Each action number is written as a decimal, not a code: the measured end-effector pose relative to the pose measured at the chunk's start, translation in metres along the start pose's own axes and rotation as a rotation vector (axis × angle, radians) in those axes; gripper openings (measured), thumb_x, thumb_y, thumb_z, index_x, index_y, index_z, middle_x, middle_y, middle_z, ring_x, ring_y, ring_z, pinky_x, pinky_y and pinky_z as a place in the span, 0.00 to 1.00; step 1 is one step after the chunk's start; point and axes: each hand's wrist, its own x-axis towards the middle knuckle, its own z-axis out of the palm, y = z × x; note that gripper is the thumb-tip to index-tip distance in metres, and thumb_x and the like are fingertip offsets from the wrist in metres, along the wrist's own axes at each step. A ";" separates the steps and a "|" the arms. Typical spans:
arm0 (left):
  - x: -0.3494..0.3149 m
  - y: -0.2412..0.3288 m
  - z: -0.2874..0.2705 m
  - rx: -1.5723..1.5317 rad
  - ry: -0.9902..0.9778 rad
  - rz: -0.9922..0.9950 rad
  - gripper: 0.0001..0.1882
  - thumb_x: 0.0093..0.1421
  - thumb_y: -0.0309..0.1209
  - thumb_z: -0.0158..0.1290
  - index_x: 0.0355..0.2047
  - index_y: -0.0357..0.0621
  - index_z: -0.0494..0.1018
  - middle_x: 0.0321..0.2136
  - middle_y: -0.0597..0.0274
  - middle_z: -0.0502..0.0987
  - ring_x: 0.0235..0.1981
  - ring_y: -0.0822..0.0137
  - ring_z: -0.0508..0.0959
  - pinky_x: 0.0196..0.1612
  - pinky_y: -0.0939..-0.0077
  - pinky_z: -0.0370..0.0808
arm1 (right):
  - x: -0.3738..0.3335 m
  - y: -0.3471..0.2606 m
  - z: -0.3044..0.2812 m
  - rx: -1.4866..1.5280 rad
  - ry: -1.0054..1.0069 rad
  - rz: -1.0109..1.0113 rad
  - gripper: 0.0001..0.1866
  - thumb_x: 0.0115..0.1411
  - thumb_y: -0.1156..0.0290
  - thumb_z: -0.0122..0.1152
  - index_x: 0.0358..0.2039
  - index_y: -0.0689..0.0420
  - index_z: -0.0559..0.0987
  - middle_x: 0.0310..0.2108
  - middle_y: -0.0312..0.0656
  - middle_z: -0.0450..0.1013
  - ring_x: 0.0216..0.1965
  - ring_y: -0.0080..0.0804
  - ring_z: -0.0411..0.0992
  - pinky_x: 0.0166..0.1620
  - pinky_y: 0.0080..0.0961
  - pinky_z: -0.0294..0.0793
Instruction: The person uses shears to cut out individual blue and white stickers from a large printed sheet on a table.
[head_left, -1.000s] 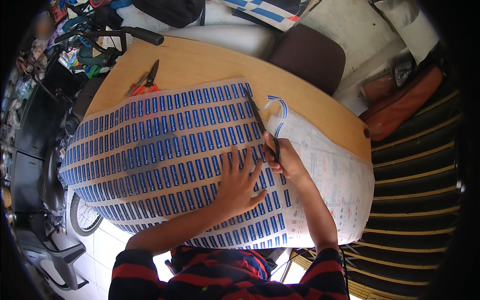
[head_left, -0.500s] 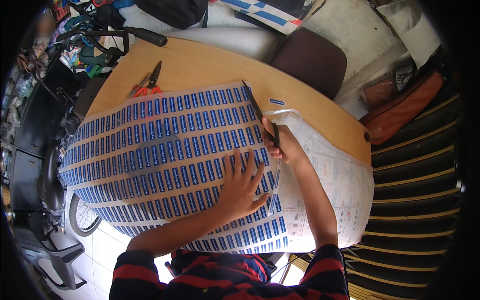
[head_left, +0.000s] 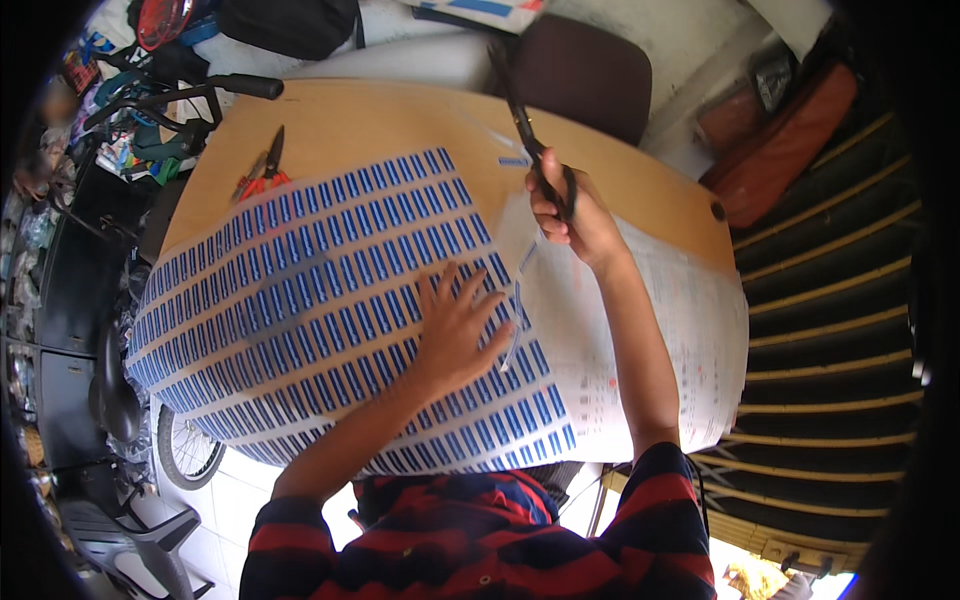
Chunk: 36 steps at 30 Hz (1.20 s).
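While the left hand lies with its fingers spread on the sheet of blue labels, pressing it down and gripping nothing, the right hand is closed round the handles of the black scissors. These are lifted over the far part of the table, clear of the sheet, with the blades pointing away; they look nearly together, though blur makes that hard to judge.

The sheet spreads over the left and middle of the table and down to its near side. On the right it overlaps the white printed paper.

Only a little appears to be cut: a narrow strip runs along the sheet's right edge, just beside the left fingers, and a small blue piece lies beyond the sheet's far right corner. Whether the strip is wholly free cannot be told. Most of the sheet remains uncut — row after row of labels to the left. The red-handled shears lie at the sheet's far left edge, unused.
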 end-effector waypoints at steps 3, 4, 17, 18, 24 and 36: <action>0.003 -0.006 0.000 -0.097 0.032 0.036 0.15 0.57 0.42 0.57 0.40 0.46 0.76 0.46 0.52 0.73 0.54 0.47 0.64 0.59 0.45 0.52 | -0.067 0.018 -0.015 0.056 -0.009 0.015 0.36 0.57 0.31 0.51 0.32 0.58 0.69 0.15 0.27 0.57 0.12 0.14 0.54 0.15 0.14 0.49; 0.006 -0.003 -0.004 -0.100 0.086 0.053 0.14 0.56 0.41 0.58 0.36 0.46 0.76 0.43 0.55 0.75 0.51 0.50 0.65 0.56 0.49 0.55 | -0.088 0.024 -0.017 0.100 -0.013 0.026 0.37 0.56 0.30 0.52 0.31 0.58 0.70 0.16 0.27 0.57 0.12 0.14 0.55 0.15 0.15 0.50; 0.013 -0.016 -0.003 -0.889 0.172 -0.320 0.09 0.70 0.31 0.44 0.36 0.39 0.71 0.19 0.66 0.71 0.18 0.78 0.69 0.21 0.83 0.63 | -0.210 0.106 -0.051 0.022 -0.035 0.109 0.43 0.47 0.24 0.53 0.32 0.60 0.70 0.17 0.28 0.59 0.15 0.14 0.59 0.17 0.14 0.54; 0.011 -0.015 -0.007 -1.003 0.199 -0.362 0.10 0.70 0.31 0.45 0.36 0.39 0.71 0.17 0.67 0.69 0.18 0.78 0.68 0.22 0.83 0.63 | -0.212 0.111 -0.053 0.031 -0.016 0.123 0.43 0.47 0.24 0.53 0.33 0.60 0.70 0.17 0.28 0.59 0.15 0.14 0.59 0.17 0.14 0.54; 0.010 -0.015 -0.007 -0.981 0.160 -0.308 0.10 0.70 0.30 0.45 0.36 0.37 0.72 0.16 0.70 0.65 0.17 0.80 0.64 0.22 0.85 0.61 | -0.213 0.124 -0.055 0.090 0.120 0.034 0.42 0.48 0.25 0.54 0.35 0.59 0.71 0.18 0.28 0.61 0.16 0.15 0.61 0.17 0.14 0.54; 0.012 -0.006 -0.010 -0.869 0.103 -0.388 0.12 0.69 0.33 0.46 0.39 0.36 0.74 0.17 0.70 0.66 0.20 0.80 0.65 0.24 0.85 0.61 | -0.237 0.136 -0.058 0.104 0.238 -0.058 0.43 0.49 0.25 0.50 0.35 0.60 0.70 0.19 0.31 0.62 0.16 0.16 0.61 0.17 0.15 0.56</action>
